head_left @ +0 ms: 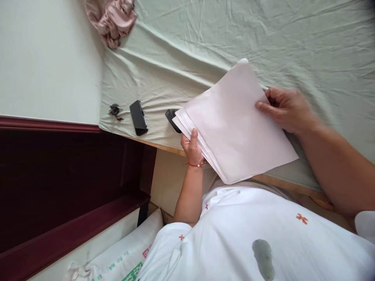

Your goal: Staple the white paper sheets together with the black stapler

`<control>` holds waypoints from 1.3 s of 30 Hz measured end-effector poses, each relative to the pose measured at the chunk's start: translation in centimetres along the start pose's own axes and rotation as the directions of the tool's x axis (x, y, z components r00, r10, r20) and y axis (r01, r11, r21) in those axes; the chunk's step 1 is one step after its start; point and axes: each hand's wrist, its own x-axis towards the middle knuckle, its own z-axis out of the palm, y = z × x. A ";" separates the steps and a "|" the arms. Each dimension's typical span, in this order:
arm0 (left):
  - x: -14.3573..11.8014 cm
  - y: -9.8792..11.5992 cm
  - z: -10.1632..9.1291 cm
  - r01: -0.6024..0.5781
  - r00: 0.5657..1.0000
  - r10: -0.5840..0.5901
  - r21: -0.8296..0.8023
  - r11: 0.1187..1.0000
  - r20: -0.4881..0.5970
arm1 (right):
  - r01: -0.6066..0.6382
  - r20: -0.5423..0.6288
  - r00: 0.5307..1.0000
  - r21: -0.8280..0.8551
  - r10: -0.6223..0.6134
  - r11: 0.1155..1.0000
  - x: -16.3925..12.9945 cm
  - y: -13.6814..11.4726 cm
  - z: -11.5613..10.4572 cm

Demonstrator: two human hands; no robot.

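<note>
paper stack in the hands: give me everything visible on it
The paper stack is a sheaf of plain, pale, unprinted sheets, slightly fanned so separate edges show at its lower-left corner. It is held tilted above the edge of the green bedsheet. The left hand pinches the fanned corner, thumb on top; the right hand has its grip on the opposite edge. The top sheet looks flat and uncreased. A dark object lies partly hidden behind its left corner.

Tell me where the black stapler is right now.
In the head view the black stapler lies on the pale green sheet, half hidden under the near-left corner of the paper stack, just above the left hand and right of the black case.
</note>
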 end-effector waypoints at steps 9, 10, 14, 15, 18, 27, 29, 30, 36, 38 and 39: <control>-0.3 0.3 0.3 0.011 1.000 -0.011 0.047 0.999 0.005 | -0.018 0.003 1.000 -0.112 0.019 0.994 -0.2 -1.1 0.2; -0.3 0.3 0.3 0.007 1.000 -0.007 0.036 0.999 0.002 | -0.030 -0.011 1.000 -0.108 0.029 0.994 -0.2 -1.2 0.3; -0.4 0.3 0.5 0.015 1.000 -0.015 0.015 1.000 -0.006 | -0.036 -0.042 0.999 -0.040 0.034 0.999 -0.1 -1.1 0.5; -0.4 0.3 0.5 0.021 1.000 -0.021 0.022 1.000 -0.008 | -0.034 -0.038 0.999 -0.028 0.033 0.999 -0.1 -1.0 0.5; -0.4 0.3 0.4 0.035 0.999 -0.035 0.037 0.999 -0.007 | -0.038 -0.019 0.999 -0.020 0.038 0.999 -0.1 -0.8 0.5; -0.3 0.4 0.3 0.042 0.997 -0.045 0.054 0.998 0.056 | -0.029 -0.008 1.000 -0.060 0.029 0.998 0.1 -0.6 0.4; -0.4 0.4 0.5 0.039 0.998 -0.042 0.049 0.998 0.048 | 0.003 -0.011 1.000 -0.052 -0.003 0.999 0.1 -0.3 0.4; -0.4 0.4 0.5 0.040 0.998 -0.041 0.040 0.998 0.040 | 0.017 -0.011 1.000 -0.044 -0.018 0.999 0.1 -0.1 0.4; -0.2 1.0 -0.7 0.052 0.998 -0.055 -0.059 0.997 -0.041 | 0.061 0.010 0.998 0.049 -0.061 0.997 0.2 0.1 0.5; 0.2 1.5 -1.5 0.038 0.998 -0.040 -0.061 0.997 -0.047 | 0.048 0.027 0.998 0.103 -0.051 0.994 0.2 0.1 0.5; 0.5 1.9 -1.9 0.024 0.999 -0.027 -0.067 0.997 -0.044 | 0.034 0.042 0.998 0.128 -0.040 0.991 0.2 0.2 0.6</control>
